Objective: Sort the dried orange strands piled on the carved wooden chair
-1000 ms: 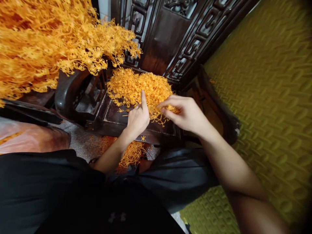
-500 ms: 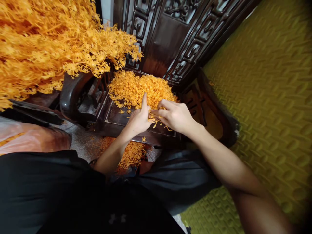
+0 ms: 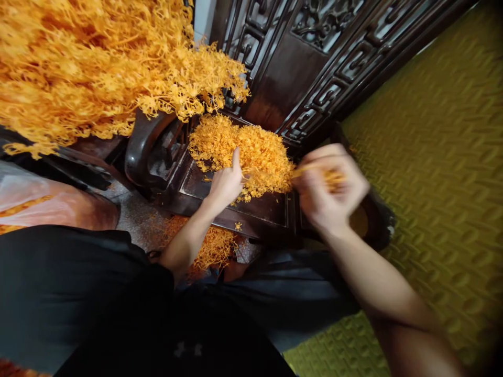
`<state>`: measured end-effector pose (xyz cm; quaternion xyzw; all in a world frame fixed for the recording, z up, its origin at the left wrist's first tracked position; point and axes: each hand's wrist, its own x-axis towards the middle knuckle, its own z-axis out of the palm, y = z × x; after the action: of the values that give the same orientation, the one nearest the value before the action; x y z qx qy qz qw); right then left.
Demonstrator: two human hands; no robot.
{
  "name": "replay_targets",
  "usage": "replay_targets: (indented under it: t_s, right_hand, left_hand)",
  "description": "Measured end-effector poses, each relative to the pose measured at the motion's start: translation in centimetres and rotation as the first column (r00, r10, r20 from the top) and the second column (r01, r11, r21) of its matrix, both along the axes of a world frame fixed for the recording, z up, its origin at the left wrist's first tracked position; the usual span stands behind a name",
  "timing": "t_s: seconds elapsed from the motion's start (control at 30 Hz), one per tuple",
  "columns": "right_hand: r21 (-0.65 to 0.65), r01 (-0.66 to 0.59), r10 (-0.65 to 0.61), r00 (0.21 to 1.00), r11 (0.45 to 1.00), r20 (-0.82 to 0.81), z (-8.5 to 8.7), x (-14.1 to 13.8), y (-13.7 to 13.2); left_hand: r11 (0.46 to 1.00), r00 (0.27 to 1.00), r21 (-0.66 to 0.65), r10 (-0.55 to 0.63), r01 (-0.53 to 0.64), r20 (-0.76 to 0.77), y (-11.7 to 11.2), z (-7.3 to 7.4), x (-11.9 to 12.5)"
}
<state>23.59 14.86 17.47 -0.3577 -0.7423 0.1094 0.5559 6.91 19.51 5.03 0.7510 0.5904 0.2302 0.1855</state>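
A heap of thin orange strands (image 3: 243, 149) lies on the seat of a dark carved wooden chair (image 3: 251, 209). My left hand (image 3: 226, 183) rests at the heap's near edge, fingers curled with the thumb pointing up, pinching strands. My right hand (image 3: 330, 191) is lifted to the right of the heap, blurred by motion, with fingers closed round a small tuft of orange strands (image 3: 332, 178).
A large mass of the same orange strands (image 3: 90, 68) fills the upper left over the chair's armrest (image 3: 143, 144). More strands lie on the floor (image 3: 212, 248) under the seat. A yellow-green quilted mat (image 3: 432, 183) covers the right. A clear plastic bag (image 3: 35, 201) sits at the left.
My right hand has pulled away from the heap to the right with a tuft of strands. My left hand stays at the heap's edge. The view has shifted slightly.
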Motion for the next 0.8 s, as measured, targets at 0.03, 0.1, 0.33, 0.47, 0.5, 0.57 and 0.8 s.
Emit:
replay_targets:
  t_s: [0.03, 0.1, 0.33, 0.47, 0.5, 0.57, 0.8]
  right_hand:
    - [0.025, 0.061, -0.057, 0.992, 0.998, -0.111, 0.9, 0.2, 0.0]
    - [0.022, 0.128, -0.119, 0.961, 0.991, -0.248, 2.2, 1.0, 0.4]
    - [-0.514, -0.036, -0.154, 0.934, 0.857, -0.322, -1.4, 5.4, 5.5]
    - [-0.656, 0.076, -0.239, 0.957, 0.751, -0.163, -4.5, 6.1, 10.7]
    - [-0.630, 0.187, -0.283, 0.958, 0.754, -0.055, -5.3, 6.2, 12.3]
    - [-0.500, 0.439, -0.387, 0.898, 0.747, 0.210, -7.2, 6.3, 15.3]
    - [-0.506, 0.640, -0.174, 0.703, 0.578, 0.689, -13.5, 5.8, 21.7]
  left_hand:
    - [1.000, 1.000, -0.023, 0.014, -0.014, 0.008, 0.3, -0.5, -0.2]
    - [0.999, 0.998, -0.040, 0.000, 0.002, 0.062, 0.6, -1.0, -0.4]
    - [0.997, 0.990, 0.078, -0.031, 0.020, 0.140, -0.9, 1.5, -0.4]
    - [0.997, 0.999, 0.078, -0.012, 0.008, 0.049, -1.2, 2.6, -1.3]
    - [0.998, 1.000, 0.059, -0.001, -0.001, 0.028, -1.1, 2.6, -1.7]
    - [0.999, 0.999, 0.005, 0.038, -0.038, -0.006, -0.6, 2.3, -2.3]
    - [0.992, 0.994, -0.072, 0.102, -0.099, 0.047, 1.3, 0.3, -5.1]
